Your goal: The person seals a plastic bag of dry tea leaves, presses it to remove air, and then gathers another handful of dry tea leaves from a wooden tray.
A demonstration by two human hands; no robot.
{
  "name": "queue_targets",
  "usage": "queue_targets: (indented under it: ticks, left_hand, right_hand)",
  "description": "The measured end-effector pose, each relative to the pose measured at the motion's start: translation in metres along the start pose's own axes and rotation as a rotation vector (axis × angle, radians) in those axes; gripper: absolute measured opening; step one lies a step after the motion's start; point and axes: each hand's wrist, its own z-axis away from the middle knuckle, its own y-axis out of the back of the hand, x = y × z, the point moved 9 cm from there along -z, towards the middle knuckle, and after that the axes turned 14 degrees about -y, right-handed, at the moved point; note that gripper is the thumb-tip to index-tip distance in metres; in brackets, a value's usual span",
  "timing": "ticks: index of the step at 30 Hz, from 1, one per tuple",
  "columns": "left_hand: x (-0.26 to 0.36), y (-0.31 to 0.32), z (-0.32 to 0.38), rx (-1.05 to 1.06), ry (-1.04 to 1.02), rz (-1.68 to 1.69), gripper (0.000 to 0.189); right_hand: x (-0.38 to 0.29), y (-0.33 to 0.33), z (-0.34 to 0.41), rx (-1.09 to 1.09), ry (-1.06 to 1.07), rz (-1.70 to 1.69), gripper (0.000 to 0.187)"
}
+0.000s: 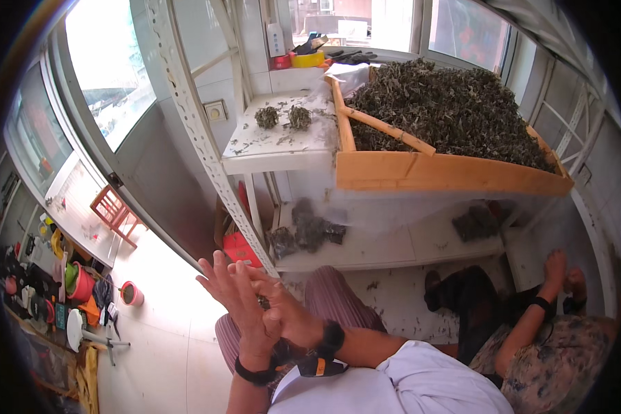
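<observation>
My left hand [246, 305] is raised with its fingers stretched upward and its palm turned towards my right hand [287, 305]. The two palms press together above my knees. A small bit of dark dried leaf [262, 302] shows between them; the rest of it is hidden by the fingers. Beyond the hands, two clumps of dried leaves, the left clump [267, 118] and the right clump [299, 118], sit apart on a white shelf [243, 142]. Right of them, a shallow wooden tray [445, 175] is heaped with dried leaves [440, 108]. A loose wooden stick [388, 129] leans across its near left corner.
Dark bags [310, 227] lie on the lower shelf [383, 243]. A perforated metal post [202, 129] rises close beyond my hands. Another person's hand [555, 266] is at the right. At left stand a red bucket [81, 283] and a small plant pot [132, 293].
</observation>
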Motion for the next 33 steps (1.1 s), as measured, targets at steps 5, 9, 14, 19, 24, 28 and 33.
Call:
queue_targets:
  ticks: [5,9,14,19,24,28,33]
  left_hand:
    - [0.008,0.0,-0.007,-0.136,-0.106,-0.08,0.08]
    - [-0.002,0.007,-0.011,-0.098,-0.065,-0.124,0.082]
    - [-0.007,0.02,-0.007,0.014,-0.008,-0.267,0.078]
    - [-0.008,0.032,-0.007,0.125,0.016,-0.4,0.07]
    - [-0.006,0.034,-0.004,0.171,0.016,-0.498,0.061]
    - [-0.003,0.023,0.005,0.107,-0.075,-0.438,0.05]
    - [0.006,0.01,0.004,0.107,-0.102,-0.082,0.052]
  right_hand:
    - [-0.007,-0.019,0.018,-0.091,0.379,0.68,0.035]
    - [0.006,-0.019,0.01,-0.11,0.213,0.3,0.036]
    - [0.026,-0.015,0.005,-0.133,-0.143,-0.236,0.04]
    - [0.009,-0.023,0.005,-0.081,0.005,-0.101,0.031]
    - [0.011,-0.013,0.001,0.002,0.051,-0.087,0.026]
    - [0.015,-0.006,0.0,0.014,-0.108,-0.128,0.023]
    - [0.011,0.002,0.001,0.072,-0.207,-0.179,0.033]
